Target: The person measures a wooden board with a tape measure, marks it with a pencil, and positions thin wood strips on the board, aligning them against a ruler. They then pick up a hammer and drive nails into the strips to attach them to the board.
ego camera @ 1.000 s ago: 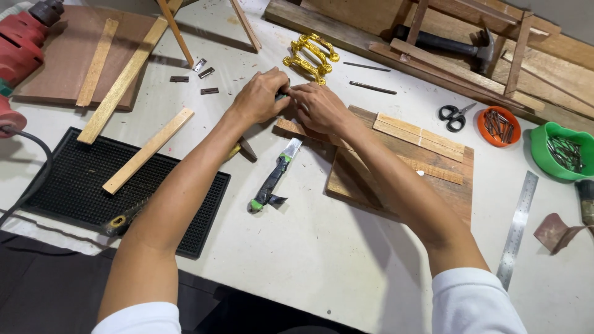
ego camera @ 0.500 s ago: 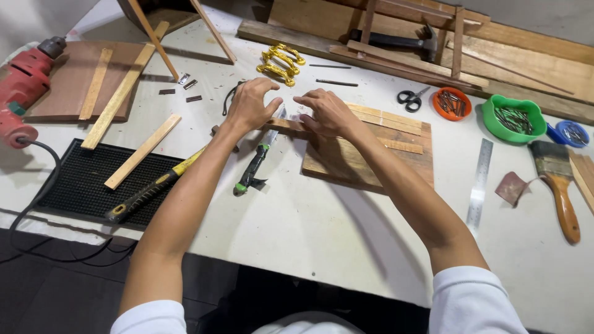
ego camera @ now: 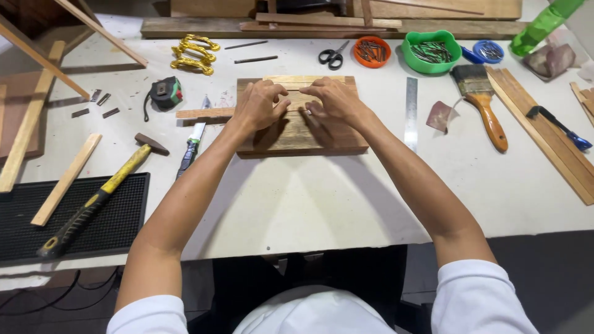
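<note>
Item: a small pale wooden strip (ego camera: 296,99), largely being hidden beneath the fingers of both hands; only a short stretch is being shown between them, so its full length and ends cannot be made out. Its long axis is being kept left to right across the table, parallel to the near edge of the dark brown rectangular wooden board (ego camera: 301,133) on which it is lying. A second pale strip (ego camera: 300,79) is being seen along the board's far edge, running the same way.

Grip: the left hand (ego camera: 258,105) is being held with fingers curled down, the fingertips being pressed onto the small strip's left part. The right hand (ego camera: 331,100) is being held likewise, fingers bent and bearing on the strip's right part. Neither hand is wrapped around it; whether the strip is being pinched or merely pressed flat cannot be told.

Position: the board is lying in the middle of the white worktable (ego camera: 297,198), directly ahead of the person.

Surroundings: a thin wooden batten (ego camera: 204,113) is being partly covered by the left wrist and the board's left edge. A yellow-handled hammer (ego camera: 99,196) is resting half on a black ribbed mat (ego camera: 124,229). A steel ruler (ego camera: 411,111) is lying just right of the board, a wooden-handled paintbrush (ego camera: 486,111) beyond it. The mat is being cut off by the left edge of the view.
</note>
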